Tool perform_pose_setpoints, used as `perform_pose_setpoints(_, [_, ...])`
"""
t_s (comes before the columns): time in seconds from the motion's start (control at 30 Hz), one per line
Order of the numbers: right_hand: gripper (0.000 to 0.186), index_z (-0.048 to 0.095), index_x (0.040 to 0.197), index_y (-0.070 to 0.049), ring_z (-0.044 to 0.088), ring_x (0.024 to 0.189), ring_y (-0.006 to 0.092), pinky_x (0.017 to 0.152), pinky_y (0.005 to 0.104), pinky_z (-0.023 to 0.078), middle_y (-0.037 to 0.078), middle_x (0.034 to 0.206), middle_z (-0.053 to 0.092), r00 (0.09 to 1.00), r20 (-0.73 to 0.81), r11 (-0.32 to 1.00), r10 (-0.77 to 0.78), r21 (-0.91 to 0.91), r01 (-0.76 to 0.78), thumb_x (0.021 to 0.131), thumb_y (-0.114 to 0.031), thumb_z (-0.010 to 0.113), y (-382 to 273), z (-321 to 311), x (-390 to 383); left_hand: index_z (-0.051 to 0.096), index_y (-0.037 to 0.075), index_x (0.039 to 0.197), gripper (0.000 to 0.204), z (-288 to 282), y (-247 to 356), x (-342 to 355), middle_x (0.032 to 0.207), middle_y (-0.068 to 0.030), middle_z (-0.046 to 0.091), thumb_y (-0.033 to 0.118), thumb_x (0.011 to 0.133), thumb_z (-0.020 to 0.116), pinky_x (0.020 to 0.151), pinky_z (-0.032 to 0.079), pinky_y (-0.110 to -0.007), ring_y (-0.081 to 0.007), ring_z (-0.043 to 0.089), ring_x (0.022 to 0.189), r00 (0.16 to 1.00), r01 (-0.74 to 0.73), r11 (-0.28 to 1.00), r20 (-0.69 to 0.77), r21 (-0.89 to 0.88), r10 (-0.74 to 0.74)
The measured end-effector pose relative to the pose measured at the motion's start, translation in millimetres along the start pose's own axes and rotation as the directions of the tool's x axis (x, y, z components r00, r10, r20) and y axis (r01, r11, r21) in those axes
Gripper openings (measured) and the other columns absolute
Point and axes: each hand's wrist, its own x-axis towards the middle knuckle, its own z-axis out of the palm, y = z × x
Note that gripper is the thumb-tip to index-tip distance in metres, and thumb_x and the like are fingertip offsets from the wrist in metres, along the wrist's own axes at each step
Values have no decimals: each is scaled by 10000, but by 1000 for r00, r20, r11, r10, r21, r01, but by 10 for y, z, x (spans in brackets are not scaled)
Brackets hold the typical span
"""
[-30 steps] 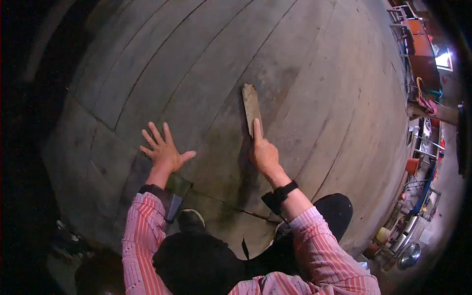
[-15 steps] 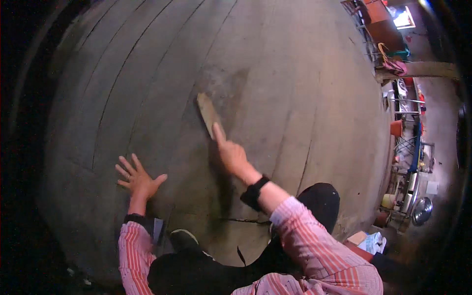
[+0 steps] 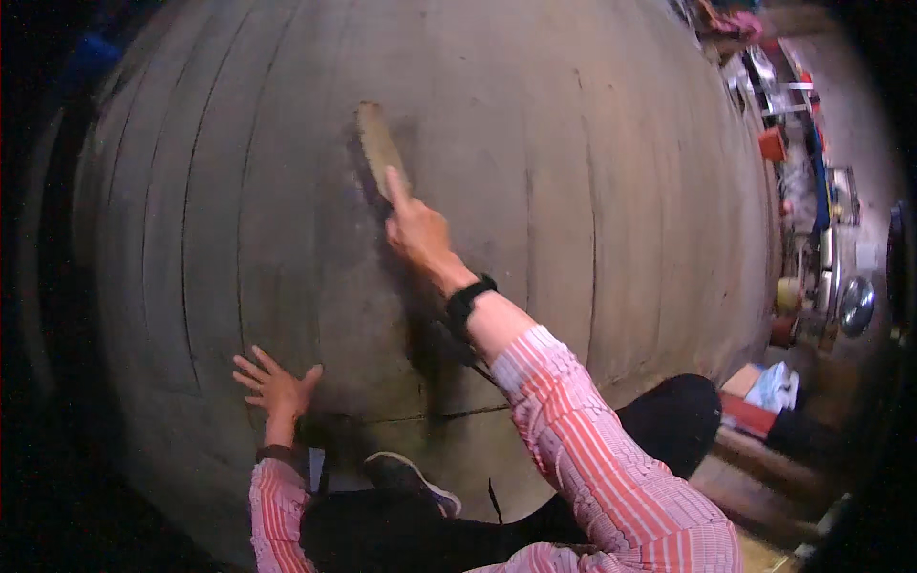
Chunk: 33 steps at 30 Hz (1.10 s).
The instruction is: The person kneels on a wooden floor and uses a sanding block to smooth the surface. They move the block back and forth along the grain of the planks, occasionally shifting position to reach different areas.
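My right hand (image 3: 411, 220) grips a flat, pale tan strip (image 3: 379, 143), index finger along it, angled toward the upper left over the grey surface (image 3: 487, 143) with long, parallel cracks or seams. The strip's far end looks uneven; I cannot tell its material. My left hand (image 3: 279, 382) has its fingers spread on the surface at lower left, with nothing in it. A dark shadow lies beside my right arm. My shoe (image 3: 401, 477) and dark-clad knee (image 3: 669, 411) show below.
Along the right rim are an orange bucket (image 3: 772, 144), a steel basin (image 3: 857, 304), a yellowish container (image 3: 789, 291), metal racks (image 3: 841, 191) and assorted clutter. A pink bundle (image 3: 735, 24) sits at the upper right. Pale and red items (image 3: 769, 387) lie beside my right knee.
My right hand and the strip have moved left and toward the far side. My left hand appears lower and further left, still spread. The view has also shifted.
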Motion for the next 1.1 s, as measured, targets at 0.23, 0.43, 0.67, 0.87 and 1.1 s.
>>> perform_pose_setpoints(0.23, [635, 279, 1433, -223, 602, 588, 380, 550, 480, 503, 187, 672, 586, 894, -253, 913, 371, -80, -401, 853, -262, 537, 1123, -258, -727, -117, 28, 1438, 1250, 311, -49, 42, 1463, -290, -186, 593, 679, 699, 1010, 171, -675, -500, -131, 1345, 999, 3, 997, -35, 73, 0])
perform_pose_setpoints(0.43, [550, 391, 1361, -256, 602, 717, 413, 629, 490, 500, 226, 841, 552, 889, -248, 921, 386, 52, -386, 852, -353, 576, 1164, -445, -1342, -125, 24, 1431, 1247, 621, -311, -136, 1447, -319, -179, 676, 690, 637, 970, 233, -689, -534, -99, 1332, 997, -10, 988, -78, 154, 22])
perform_pose_setpoints(0.67, [509, 429, 1336, -230, 591, 696, 397, 619, 475, 491, 210, 847, 549, 854, -294, 900, 430, 66, -431, 864, -350, 574, 1195, -348, -975, -145, 34, 1428, 1246, 599, -337, -93, 1451, -321, -157, 719, 692, 590, 979, 267, -663, -530, -69, 1338, 992, -49, 988, -110, 143, 65])
perform_pose_setpoints(0.87, [530, 430, 1353, -218, 537, 493, 278, 441, 382, 458, 135, 720, 508, 923, -324, 930, 206, -228, -287, 862, -347, 581, 1024, -64, -1832, -139, 39, 1431, 1252, 497, -270, -38, 1457, -311, -155, 710, 683, 607, 989, 270, -652, -510, -48, 1350, 991, 7, 981, -129, 193, 19])
perform_pose_setpoints(1.1, [593, 452, 1351, -169, 497, 439, 240, 412, 360, 436, 97, 635, 470, 962, -75, 935, 264, -226, -274, 809, -299, 651, 449, -152, -3575, -131, 48, 1435, 1256, 521, -401, -13, 1461, -305, -151, 715, 673, 612, 989, 266, -656, -502, -29, 1355, 990, 22, 980, -142, 199, 7])
